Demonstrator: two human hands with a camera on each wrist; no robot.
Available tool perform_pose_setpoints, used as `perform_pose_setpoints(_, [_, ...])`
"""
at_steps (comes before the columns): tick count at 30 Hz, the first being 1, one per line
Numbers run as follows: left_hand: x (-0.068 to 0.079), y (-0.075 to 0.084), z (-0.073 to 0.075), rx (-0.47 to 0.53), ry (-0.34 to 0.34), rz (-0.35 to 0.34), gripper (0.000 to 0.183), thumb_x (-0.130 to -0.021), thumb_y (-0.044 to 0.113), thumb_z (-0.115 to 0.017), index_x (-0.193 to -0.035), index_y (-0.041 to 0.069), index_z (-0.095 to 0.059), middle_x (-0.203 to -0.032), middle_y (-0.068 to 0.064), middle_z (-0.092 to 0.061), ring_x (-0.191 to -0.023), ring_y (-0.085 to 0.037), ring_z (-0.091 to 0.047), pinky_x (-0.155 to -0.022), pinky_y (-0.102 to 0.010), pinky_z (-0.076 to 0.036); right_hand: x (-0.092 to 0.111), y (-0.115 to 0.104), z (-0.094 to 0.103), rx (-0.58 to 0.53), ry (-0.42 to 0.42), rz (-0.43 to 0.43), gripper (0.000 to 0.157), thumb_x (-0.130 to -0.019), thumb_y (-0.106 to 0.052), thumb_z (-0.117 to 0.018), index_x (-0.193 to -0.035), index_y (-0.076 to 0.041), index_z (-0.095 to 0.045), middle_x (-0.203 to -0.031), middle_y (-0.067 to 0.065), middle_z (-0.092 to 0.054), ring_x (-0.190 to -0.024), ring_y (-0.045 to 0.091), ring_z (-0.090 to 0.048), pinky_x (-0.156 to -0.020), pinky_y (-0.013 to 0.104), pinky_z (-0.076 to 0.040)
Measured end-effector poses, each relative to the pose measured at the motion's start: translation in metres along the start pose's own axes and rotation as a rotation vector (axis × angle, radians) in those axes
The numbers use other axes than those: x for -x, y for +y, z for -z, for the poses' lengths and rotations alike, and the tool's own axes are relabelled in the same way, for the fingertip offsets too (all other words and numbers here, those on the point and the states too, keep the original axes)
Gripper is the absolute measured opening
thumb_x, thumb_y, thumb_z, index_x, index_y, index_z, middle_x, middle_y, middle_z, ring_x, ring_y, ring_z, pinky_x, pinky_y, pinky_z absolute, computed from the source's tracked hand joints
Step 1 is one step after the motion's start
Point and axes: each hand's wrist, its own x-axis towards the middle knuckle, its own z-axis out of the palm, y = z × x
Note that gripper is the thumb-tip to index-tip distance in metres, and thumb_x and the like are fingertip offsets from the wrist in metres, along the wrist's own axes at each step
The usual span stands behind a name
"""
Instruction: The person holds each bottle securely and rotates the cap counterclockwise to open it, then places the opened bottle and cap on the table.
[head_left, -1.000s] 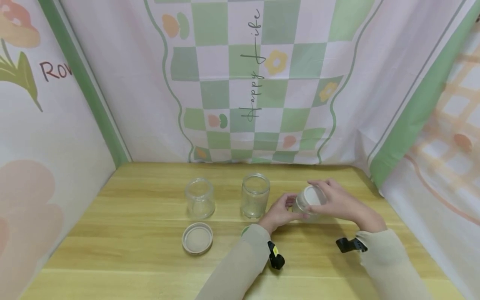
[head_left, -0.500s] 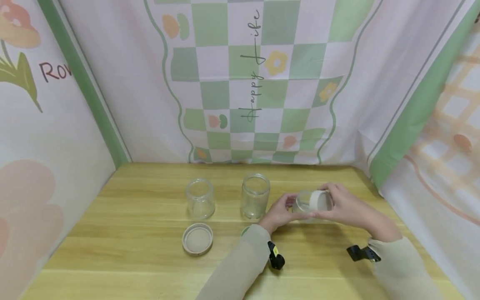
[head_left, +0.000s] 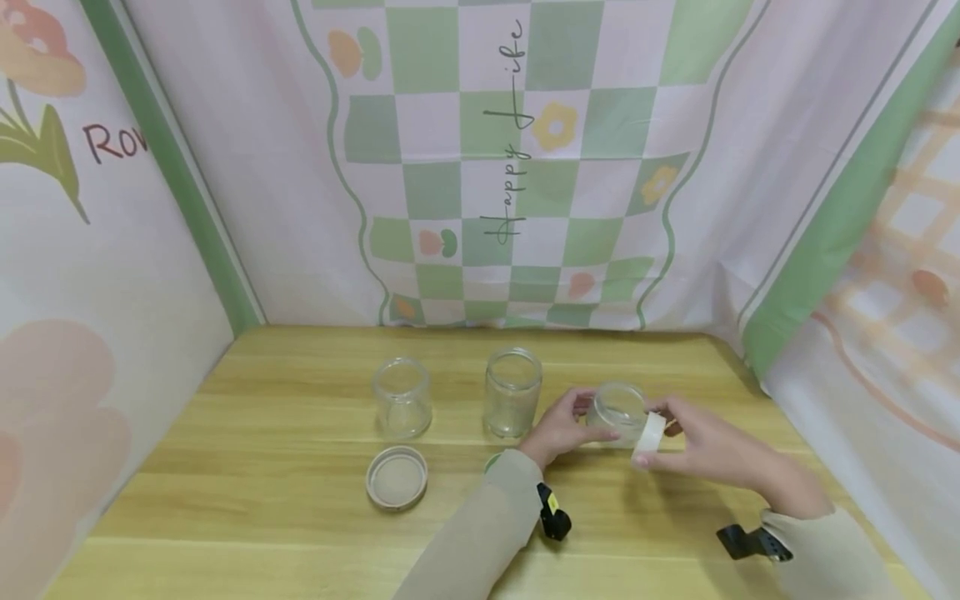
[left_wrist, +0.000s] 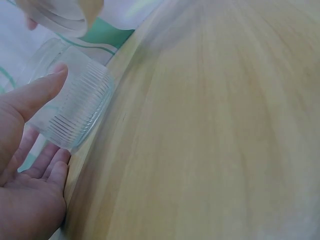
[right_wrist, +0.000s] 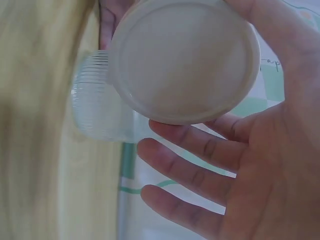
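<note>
A clear glass jar with its mouth uncovered stands on the wooden table at the right, ribbed near its base in the left wrist view. My left hand holds its side, with the thumb in front and the fingers behind. Just right of the jar, my right hand pinches a white lid by its edge. The lid is tilted on its side, apart from the jar's mouth. Its flat top faces the right wrist camera, while the other fingers of that hand stay spread below.
Two more lidless glass jars, a left one and a middle one, stand toward the back. An upturned lid lies before the left jar. Something green-edged shows partly behind the left sleeve. A printed curtain hangs behind the table.
My right hand has lifted the white lid off the jar's mouth, tipped it and brought it right and toward me. The left hand keeps its hold on the jar.
</note>
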Motion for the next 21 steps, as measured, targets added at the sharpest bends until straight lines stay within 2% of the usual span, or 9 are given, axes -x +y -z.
perform_pose_setpoints(6, [-0.001,-0.001,-0.001,-0.002,0.001,0.009,0.063,-0.076,0.021,-0.091,-0.13,0.029,-0.059,-0.122,0.015,-0.06,-0.117,-0.01,-0.055,-0.104,-0.039,-0.045,0.009,0.005,-0.011,0.015,-0.016,-0.018,0.074,-0.079,-0.039,-0.086,-0.126,0.004,-0.049,-0.115,0.014,-0.063,-0.103,0.035,-0.061,-0.082,0.054,-0.054])
perform_pose_setpoints(13, [-0.001,-0.001,-0.002,0.001,0.012,0.012,0.062,-0.075,0.021,-0.091,-0.128,0.029,-0.06,-0.122,0.014,-0.061,-0.117,-0.011,-0.055,-0.104,-0.039,-0.044,0.014,0.012,-0.022,-0.008,-0.053,-0.053,0.074,-0.08,-0.04,-0.085,-0.128,0.002,-0.046,-0.115,0.016,-0.062,-0.105,0.036,-0.061,-0.081,0.051,-0.054])
perform_pose_setpoints(18, [0.0,0.001,-0.001,-0.001,0.009,0.007,0.063,-0.075,0.019,-0.091,-0.129,0.028,-0.06,-0.122,0.013,-0.061,-0.118,-0.012,-0.055,-0.104,-0.04,-0.044,0.017,0.018,-0.025,-0.027,-0.064,-0.039,0.074,-0.081,-0.038,-0.085,-0.13,0.002,-0.045,-0.119,0.017,-0.062,-0.107,0.038,-0.06,-0.083,0.054,-0.054])
perform_pose_setpoints(21, [0.0,0.002,-0.001,-0.01,0.01,0.0,0.064,-0.075,0.019,-0.091,-0.13,0.027,-0.059,-0.124,0.011,-0.061,-0.119,-0.013,-0.055,-0.105,-0.04,-0.044,0.018,0.023,-0.027,-0.068,-0.108,-0.038,0.075,-0.082,-0.035,-0.084,-0.134,0.001,-0.045,-0.124,0.02,-0.06,-0.111,0.041,-0.059,-0.085,0.058,-0.052])
